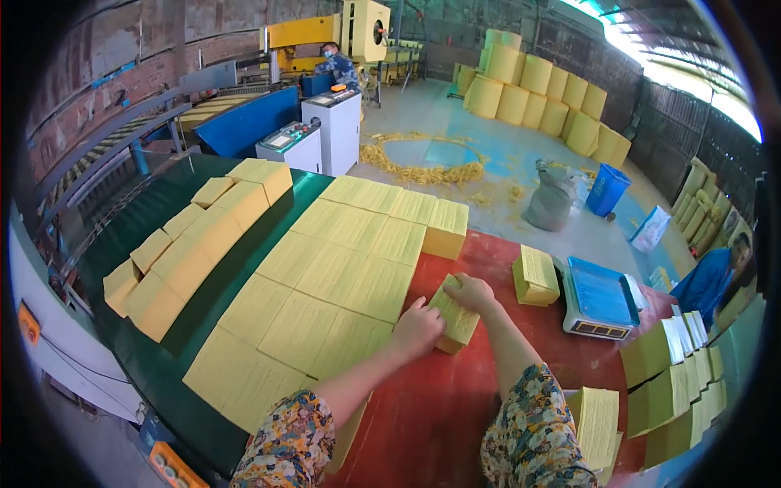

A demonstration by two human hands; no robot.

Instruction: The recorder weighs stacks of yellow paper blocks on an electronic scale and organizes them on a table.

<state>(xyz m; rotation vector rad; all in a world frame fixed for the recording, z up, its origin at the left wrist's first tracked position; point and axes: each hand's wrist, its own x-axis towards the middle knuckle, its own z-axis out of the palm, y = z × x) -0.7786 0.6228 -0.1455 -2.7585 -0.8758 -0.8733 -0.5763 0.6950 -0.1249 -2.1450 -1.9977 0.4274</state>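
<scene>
On the red table top [407, 435], both my hands are at a stack of yellow embossed paper [457, 327]. My left hand [420, 328] is closed against the stack's left side with its fingers curled. Over the far end, my right hand [473, 294] grips the same stack from above. Just to the left, rows of similar yellow paper stacks [325, 268] lie side by side, partly on the green belt [207, 333]. The undersides of my fingers are hidden.
A blue-topped scale [600, 293] and another paper stack [536, 275] stand to the right. More paper blocks [671, 398] line the right edge. White control cabinets [333, 130] stand beyond the belt, with one person [340, 68] there and another [706, 275] at far right.
</scene>
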